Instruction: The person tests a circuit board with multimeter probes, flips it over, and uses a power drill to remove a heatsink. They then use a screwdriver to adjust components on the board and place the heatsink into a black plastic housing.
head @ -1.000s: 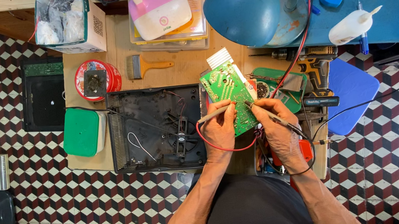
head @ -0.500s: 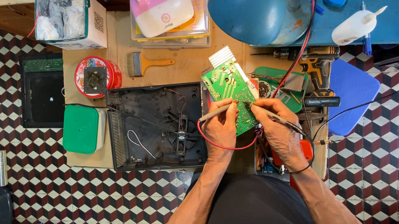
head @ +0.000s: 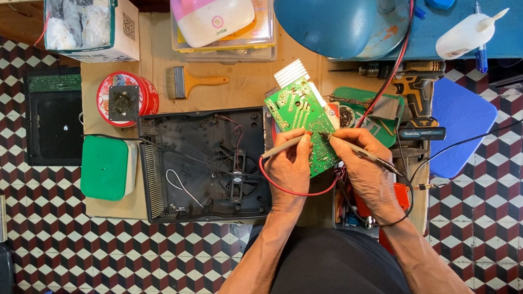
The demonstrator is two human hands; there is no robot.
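Nothing much has shifted since a moment ago: your left hand still pinches the red test probe, and your right hand grips the black probe. Both tips rest on the green circuit board, which lies tilted on the wooden bench just beside the opened black appliance housing, below the blue desk lamp.

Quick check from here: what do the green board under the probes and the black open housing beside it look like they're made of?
Green circuit board: looks like rigid laminate with a glossy green coat and metallic solder points; a white ribbed part, maybe a metal heatsink, sits at its top. Black housing: probably moulded plastic, matte and dusty, with slotted vents along its left edge.
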